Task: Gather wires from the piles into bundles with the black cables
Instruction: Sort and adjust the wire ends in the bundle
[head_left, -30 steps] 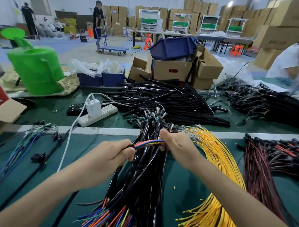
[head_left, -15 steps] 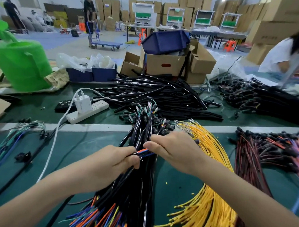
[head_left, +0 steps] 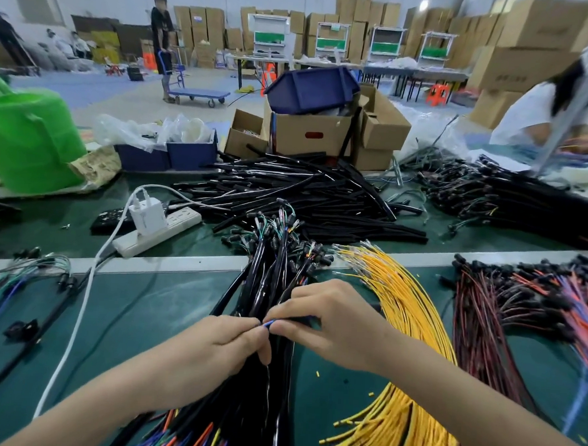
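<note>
Above the black cables (head_left: 266,282), the left hand (head_left: 219,351) and right hand (head_left: 332,322) both pinched seemingly few coloured wires (head_left: 268,323), which could slip loose and tangle

Your view is bright and even: round white ceiling lamps (head_left: 423,5) shine far behind the heap of glossy black cables (head_left: 304,196), which carries white streaks of glare (shadows are faint). Right of the heap, the slanted grey bar (head_left: 572,113) is smeared by blur; left of it, the green plastic watering can (head_left: 30,137) bows with wide-angle distortion.
</note>
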